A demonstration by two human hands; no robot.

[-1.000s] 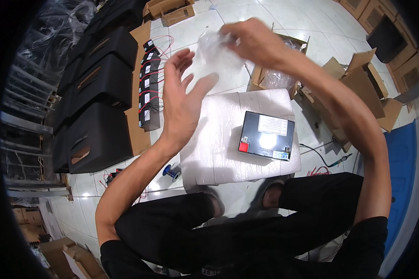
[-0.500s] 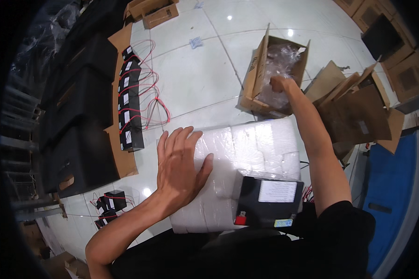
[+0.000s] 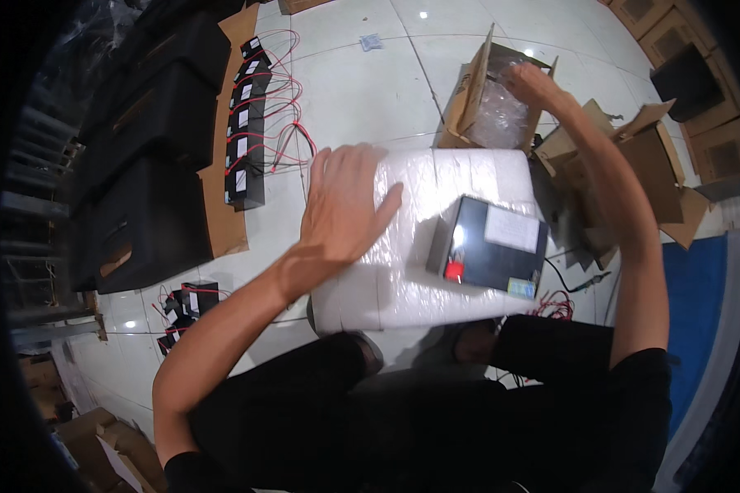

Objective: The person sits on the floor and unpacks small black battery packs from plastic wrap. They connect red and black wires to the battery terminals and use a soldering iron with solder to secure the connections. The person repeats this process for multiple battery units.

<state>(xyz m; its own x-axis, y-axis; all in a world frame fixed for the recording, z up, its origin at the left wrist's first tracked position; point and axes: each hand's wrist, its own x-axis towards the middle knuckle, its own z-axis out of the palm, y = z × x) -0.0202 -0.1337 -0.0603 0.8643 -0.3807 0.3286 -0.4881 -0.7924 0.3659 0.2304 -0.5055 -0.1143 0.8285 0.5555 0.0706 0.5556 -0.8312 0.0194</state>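
Observation:
My left hand (image 3: pixel 345 205) lies with its fingers stretched out on a block wrapped in white foam and clear film (image 3: pixel 411 185). A black battery (image 3: pixel 489 246) with a white label and a red terminal cap rests on the right part of that block, touched by neither hand. Farther off, my right hand (image 3: pixel 533 85) reaches into an open cardboard box (image 3: pixel 469 90). Its fingers are curled on crumpled clear plastic (image 3: pixel 501 119) inside the box; the fingertips are partly hidden.
Small black batteries (image 3: pixel 247 123) with red wires stand in a row at the left, beside large black cases (image 3: pixel 148 189). More wired batteries (image 3: pixel 191 304) sit at the lower left. Opened cardboard (image 3: pixel 633 164) lies at the right, near a blue panel (image 3: pixel 695 287). Red wires (image 3: pixel 557 306) lie by my knee.
My view has shifted, so the block and battery appear higher. My right hand has moved from the box's middle toward its far right side. The left hand stays on the block.

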